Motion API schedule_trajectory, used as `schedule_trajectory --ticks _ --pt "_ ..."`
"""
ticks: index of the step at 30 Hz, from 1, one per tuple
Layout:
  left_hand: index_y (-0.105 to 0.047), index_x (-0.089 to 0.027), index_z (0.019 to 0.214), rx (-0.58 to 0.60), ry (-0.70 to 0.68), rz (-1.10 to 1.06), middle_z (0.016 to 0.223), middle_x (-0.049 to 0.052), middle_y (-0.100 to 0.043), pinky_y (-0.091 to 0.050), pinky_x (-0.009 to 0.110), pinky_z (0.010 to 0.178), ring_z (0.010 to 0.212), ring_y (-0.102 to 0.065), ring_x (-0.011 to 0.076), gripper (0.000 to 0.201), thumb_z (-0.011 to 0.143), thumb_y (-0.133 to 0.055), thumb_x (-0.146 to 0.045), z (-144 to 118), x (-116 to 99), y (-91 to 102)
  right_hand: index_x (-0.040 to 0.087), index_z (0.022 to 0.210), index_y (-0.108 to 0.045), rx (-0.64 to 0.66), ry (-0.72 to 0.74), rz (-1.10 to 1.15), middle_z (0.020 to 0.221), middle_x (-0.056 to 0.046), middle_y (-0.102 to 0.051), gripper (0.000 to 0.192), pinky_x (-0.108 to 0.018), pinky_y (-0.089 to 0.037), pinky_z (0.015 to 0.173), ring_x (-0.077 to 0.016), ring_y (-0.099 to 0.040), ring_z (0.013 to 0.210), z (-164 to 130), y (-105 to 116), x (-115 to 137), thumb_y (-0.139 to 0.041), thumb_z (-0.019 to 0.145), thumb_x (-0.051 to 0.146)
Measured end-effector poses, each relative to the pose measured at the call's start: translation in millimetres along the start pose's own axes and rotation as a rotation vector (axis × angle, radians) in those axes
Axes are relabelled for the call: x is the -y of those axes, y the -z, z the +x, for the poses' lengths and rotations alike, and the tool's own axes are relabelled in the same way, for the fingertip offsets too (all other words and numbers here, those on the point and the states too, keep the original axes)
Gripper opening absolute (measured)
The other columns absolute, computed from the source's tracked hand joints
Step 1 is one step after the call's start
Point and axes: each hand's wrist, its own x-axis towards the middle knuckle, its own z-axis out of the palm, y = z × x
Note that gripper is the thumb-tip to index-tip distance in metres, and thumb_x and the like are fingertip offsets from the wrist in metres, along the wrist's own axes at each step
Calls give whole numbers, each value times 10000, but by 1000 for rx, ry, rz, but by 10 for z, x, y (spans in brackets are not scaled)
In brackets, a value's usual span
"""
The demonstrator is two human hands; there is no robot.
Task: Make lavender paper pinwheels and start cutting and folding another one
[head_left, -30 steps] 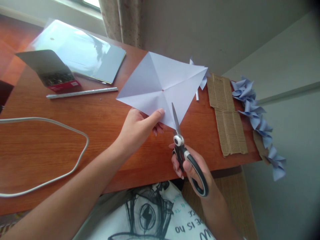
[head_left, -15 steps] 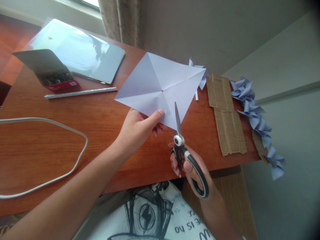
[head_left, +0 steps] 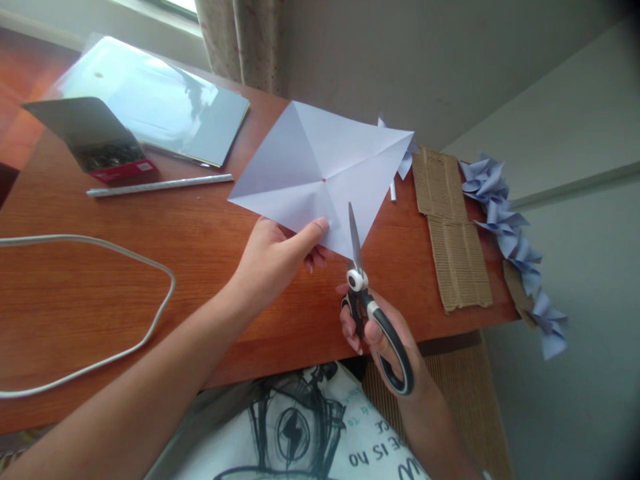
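My left hand pinches the near edge of a pale blue square of paper creased along both diagonals, holding it up over the wooden table. My right hand grips black-and-grey scissors by the handles. The blades point up into the paper's near corner along a diagonal crease, right beside my left thumb.
A glossy sheet, a box of pins with its lid up and a white rod lie at the far left. A white cable loops at left. Corrugated cardboard strips and folded blue paper pinwheels sit at the right edge.
The scissor blades have slid a little further into the paper's near corner. The paper tipped slightly. Both hands stay almost where they were.
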Motion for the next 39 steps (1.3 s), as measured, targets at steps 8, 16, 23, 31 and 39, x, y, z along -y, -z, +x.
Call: schedule_trajectory --ticks 8,16,23,31,39 --pt "-639 -156 624 -3 -7 7 550 27 -647 -459 219 450 464 -571 128 224 825 -657 -255 -4 5 1 243 1265 -634 -21 -1 -71 803 -20 -503 531 -297 -284 547 -151 -380 642 -33 0 36 -629 899 627" --pt "-638 -148 643 12 -17 8 542 19 -641 -458 209 450 456 -564 117 207 825 -653 -246 -9 -5 -6 278 1241 -642 -30 25 -61 804 -29 -502 535 -320 -315 584 -172 -393 649 -11 -13 28 -632 872 665" --pt "-622 -156 643 27 -27 14 532 8 -632 -452 209 439 440 -549 112 198 826 -641 -229 -7 -21 -10 309 1180 -649 -33 28 -88 831 -46 -549 509 -318 -338 559 -207 -462 701 -7 -3 1 -647 845 692" --pt "-624 -154 652 27 -19 17 551 15 -637 -455 212 453 459 -553 114 208 837 -638 -248 -13 -24 -11 279 1197 -636 -17 32 -72 827 -42 -525 528 -312 -322 565 -197 -455 715 9 -19 16 -614 869 693" --pt "-633 -160 638 4 -9 21 552 23 -645 -457 219 452 461 -556 123 208 820 -658 -256 -20 -29 -12 233 1181 -641 -39 -1 -41 813 -17 -492 512 -291 -279 556 -154 -397 672 -15 -23 15 -647 874 643"
